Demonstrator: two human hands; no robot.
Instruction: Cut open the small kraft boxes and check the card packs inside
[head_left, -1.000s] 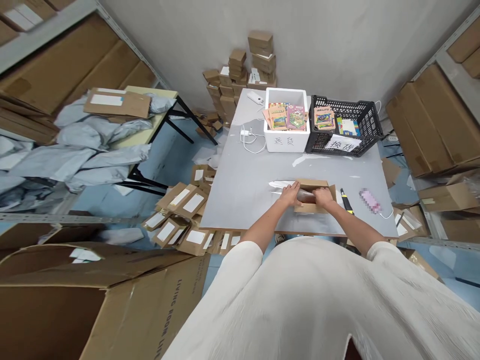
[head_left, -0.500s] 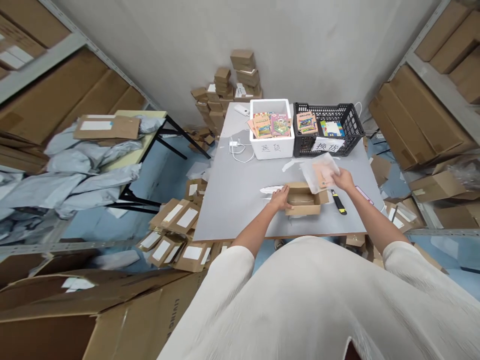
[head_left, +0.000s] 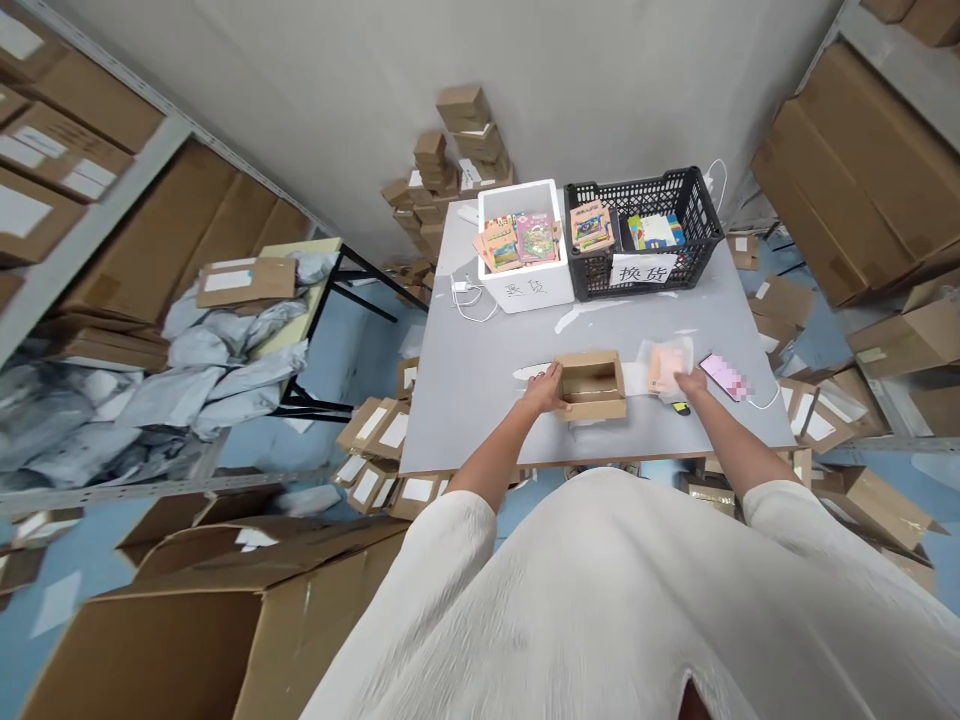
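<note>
An open cardboard box (head_left: 592, 410) stands on the grey table, its inside facing up. My left hand (head_left: 546, 390) grips the box's left wall, fingers curled round it. To the right of the box, my right hand (head_left: 691, 383) holds the edge of a flat orange-pink packet (head_left: 664, 367) in translucent wrapping, low over or on the table. Partly covered by that packet is a black and yellow utility knife (head_left: 681, 408). A white slip (head_left: 531, 372) lies beside my left fingers. Right of my right hand is a phone (head_left: 724, 377) with a white cable.
Behind stand a white foam box (head_left: 529, 287) and a black plastic crate (head_left: 645, 270), both holding colourful packs. A charger (head_left: 462, 286) with cable lies on the table's left. Cardboard boxes (head_left: 382, 430) crowd the floor; grey parcels (head_left: 217, 360) cover a side table.
My right hand has lowered the wrapped packet to the right, away from above the box and over the utility knife. My left hand keeps its grip on the box. The camera view has shifted.
</note>
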